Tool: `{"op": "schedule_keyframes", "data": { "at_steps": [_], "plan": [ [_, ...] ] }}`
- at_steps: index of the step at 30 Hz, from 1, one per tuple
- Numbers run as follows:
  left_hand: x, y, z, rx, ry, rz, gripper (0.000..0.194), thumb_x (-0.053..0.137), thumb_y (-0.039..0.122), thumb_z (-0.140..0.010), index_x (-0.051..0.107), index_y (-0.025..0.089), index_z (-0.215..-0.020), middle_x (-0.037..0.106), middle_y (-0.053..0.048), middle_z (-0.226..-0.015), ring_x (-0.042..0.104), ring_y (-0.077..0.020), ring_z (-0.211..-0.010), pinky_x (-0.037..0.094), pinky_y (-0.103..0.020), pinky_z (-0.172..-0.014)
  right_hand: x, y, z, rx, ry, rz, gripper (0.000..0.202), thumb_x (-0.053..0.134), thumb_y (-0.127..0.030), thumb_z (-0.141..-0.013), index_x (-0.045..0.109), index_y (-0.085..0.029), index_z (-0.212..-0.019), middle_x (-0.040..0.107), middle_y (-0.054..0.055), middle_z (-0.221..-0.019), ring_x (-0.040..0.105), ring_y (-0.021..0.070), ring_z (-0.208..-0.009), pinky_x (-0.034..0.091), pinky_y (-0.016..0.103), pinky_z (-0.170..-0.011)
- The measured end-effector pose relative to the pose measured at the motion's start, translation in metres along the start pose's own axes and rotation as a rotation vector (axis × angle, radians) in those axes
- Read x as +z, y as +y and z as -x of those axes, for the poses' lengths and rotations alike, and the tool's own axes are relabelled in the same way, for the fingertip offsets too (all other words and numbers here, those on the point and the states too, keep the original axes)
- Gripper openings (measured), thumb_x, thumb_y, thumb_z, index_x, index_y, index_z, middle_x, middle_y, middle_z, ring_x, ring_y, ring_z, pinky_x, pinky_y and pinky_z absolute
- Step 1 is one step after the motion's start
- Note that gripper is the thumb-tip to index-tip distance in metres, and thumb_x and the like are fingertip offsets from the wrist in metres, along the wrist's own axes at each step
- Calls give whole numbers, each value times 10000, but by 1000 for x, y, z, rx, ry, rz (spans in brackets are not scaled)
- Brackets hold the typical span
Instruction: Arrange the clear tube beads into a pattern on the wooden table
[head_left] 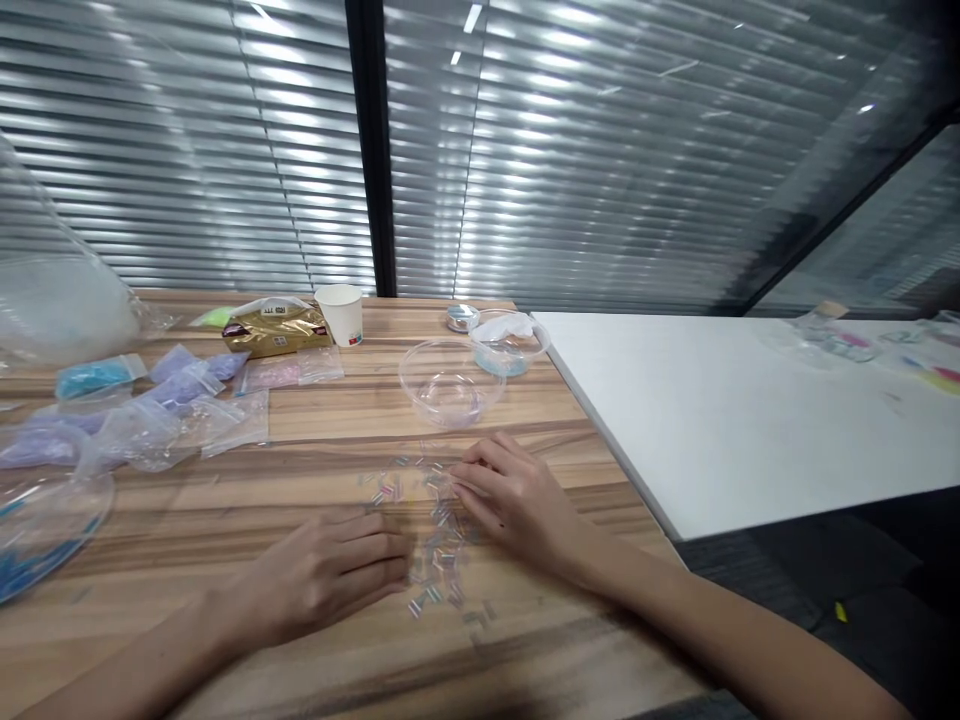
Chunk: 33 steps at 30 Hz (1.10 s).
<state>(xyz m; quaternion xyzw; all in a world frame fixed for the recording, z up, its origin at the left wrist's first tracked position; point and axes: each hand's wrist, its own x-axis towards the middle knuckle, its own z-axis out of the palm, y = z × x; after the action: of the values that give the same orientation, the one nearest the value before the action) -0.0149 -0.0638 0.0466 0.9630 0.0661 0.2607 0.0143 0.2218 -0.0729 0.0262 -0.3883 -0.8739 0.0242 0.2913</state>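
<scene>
Many small tube-like pieces (pixel 444 540), some clear and some coloured, lie scattered on the wood-grain table (pixel 300 490) between my hands. My left hand (pixel 334 570) rests palm down at their left edge, its fingers pressed together and curled; what is under them is hidden. On the right side, my right hand (pixel 514 495) touches the pieces with bent fingertips drawn together; anything between them is too small to make out. Just beyond my hands stands a clear round bowl (pixel 451 385), with a little purple showing at its bottom.
Bags of purple beads (pixel 180 385), a blue bag (pixel 94 377), a gold packet (pixel 274 328) and a paper cup (pixel 341 315) stand at the back left. A bowl with blue pieces (pixel 45 540) is far left. Another bowl (pixel 510 335) holds white tissue. A white table (pixel 697 400) adjoins on the right.
</scene>
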Motion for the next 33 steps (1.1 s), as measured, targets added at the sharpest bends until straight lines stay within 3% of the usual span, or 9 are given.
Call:
{"op": "schedule_keyframes", "data": {
  "at_steps": [7, 15, 20, 25, 28, 33],
  "plan": [
    [-2, 0, 4, -2, -31, 27, 366, 258, 155, -1021, 621, 176, -993, 715, -32, -873, 663, -135, -794, 533, -216, -765, 4, 2, 1, 18, -68, 45, 119, 539, -172, -911, 625, -160, -829, 576, 58, -868, 510, 175, -847, 438, 286, -712],
    [0, -4, 18, -145, -157, 247, 327, 309, 226, -1013, 615, 262, -1123, 704, -43, -983, 656, -167, -927, 539, -297, -871, -2, 8, -1, 49, -71, 154, 151, 510, -134, -906, 604, -154, -789, 599, 67, -837, 516, 190, -795, 445, 309, -689],
    [3, -9, 22, -171, -46, 172, 246, 393, 216, -999, 621, 188, -1087, 706, -50, -970, 649, -166, -944, 537, -289, -860, 1, 13, 0, 66, -96, 179, 137, 513, -129, -902, 614, -148, -811, 603, 67, -845, 525, 189, -779, 445, 315, -690],
    [-4, -31, 30, -332, 62, 14, 200, 444, 193, -973, 640, 154, -980, 678, -50, -913, 631, -156, -840, 514, -278, -757, 2, 14, 1, 83, -116, 182, 132, 516, -138, -903, 612, -141, -812, 601, 66, -849, 533, 182, -777, 436, 301, -672],
    [-10, -44, 37, -436, -16, -34, 228, 423, 211, -971, 628, 152, -1049, 651, -60, -913, 607, -169, -836, 497, -292, -744, 1, 17, 1, 72, -101, 198, 127, 517, -125, -894, 612, -149, -813, 608, 59, -837, 536, 182, -770, 425, 296, -662],
    [-12, -55, 45, -520, -204, 151, 283, 404, 215, -972, 582, 205, -1192, 593, -61, -1096, 568, -170, -999, 471, -291, -876, 1, 22, 2, 61, -38, 199, 166, 478, -101, -896, 614, -151, -814, 625, 64, -833, 547, 189, -767, 424, 297, -663]
  ]
}}
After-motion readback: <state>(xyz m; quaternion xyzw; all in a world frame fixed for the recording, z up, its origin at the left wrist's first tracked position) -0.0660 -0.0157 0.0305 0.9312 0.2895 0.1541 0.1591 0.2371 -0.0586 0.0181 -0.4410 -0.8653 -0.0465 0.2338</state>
